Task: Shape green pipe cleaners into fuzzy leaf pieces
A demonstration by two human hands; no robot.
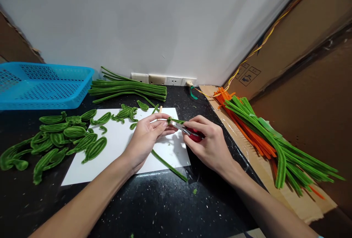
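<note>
My left hand (147, 133) pinches a small green fuzzy pipe cleaner piece (169, 120) between thumb and fingers, above a white sheet of paper (115, 153). Closed around red-handled scissors (194, 135), my right hand (210, 139) is just to the right. Their metal blades reach to the piece at my left fingertips. A short green stem runs from that piece toward my right fingers. Below my hands, a long green pipe cleaner (170, 166) lies across the paper's lower edge. Leaf-shaped pipe cleaner loops (74, 131) are spread to the left, partly on the paper.
At the back left sits a blue perforated basket (79, 88). A bundle of green pipe cleaners (132, 89) lies by the wall sockets (174, 81). Green (291, 153) and orange pipe cleaners (247, 131) rest on cardboard at right. A yellow-red cord (264, 44) hangs there.
</note>
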